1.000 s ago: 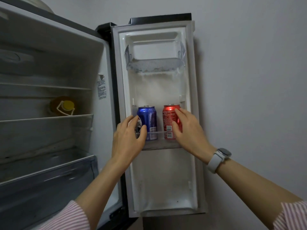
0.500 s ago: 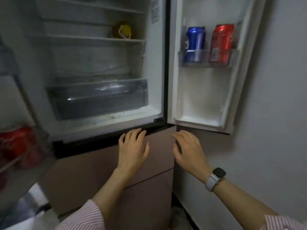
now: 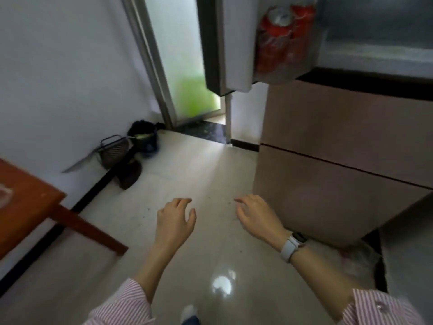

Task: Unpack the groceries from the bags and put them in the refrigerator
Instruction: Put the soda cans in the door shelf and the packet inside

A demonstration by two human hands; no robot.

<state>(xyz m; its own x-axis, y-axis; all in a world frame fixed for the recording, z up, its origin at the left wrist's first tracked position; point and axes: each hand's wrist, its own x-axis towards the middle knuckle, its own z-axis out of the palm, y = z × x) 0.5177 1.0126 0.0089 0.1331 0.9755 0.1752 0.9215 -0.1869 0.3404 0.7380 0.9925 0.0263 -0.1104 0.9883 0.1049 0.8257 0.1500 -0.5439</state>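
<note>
Plainly, the biggest thing in view is the fridge (image 3: 339,141), its upper compartment standing open above two pinkish drawer fronts. Its left door (image 3: 236,43) hangs out over the floor (image 3: 199,165), and that is the first hazard: a person turning away or bending near it could knock a head or shoulder on the lower corner, and an open door lets the cold out while more groceries are fetched.

In the door shelf sit red packets (image 3: 283,36), blurred, so I cannot say what they are; a bump to the door might tip them out.

The floor is glossy pale tile, which may be slippery underfoot in a quick turn.

At the left juts the corner of a wooden table (image 3: 32,207), close enough to catch a hip.

Against the wall stand a dark bin (image 3: 144,139) and a dustpan (image 3: 114,150), well apart from the hands, something to trip on only if the person steps that way.

At the fridge's foot on the right lies a crumpled clear bag (image 3: 360,261), just beside the right forearm; it may hold more groceries, though its contents cannot be made out.

The left hand (image 3: 174,221) and right hand (image 3: 256,216) both hang over the floor with fingers loosely curled, grasping nothing. A watch (image 3: 294,246) sits on the right wrist.
</note>
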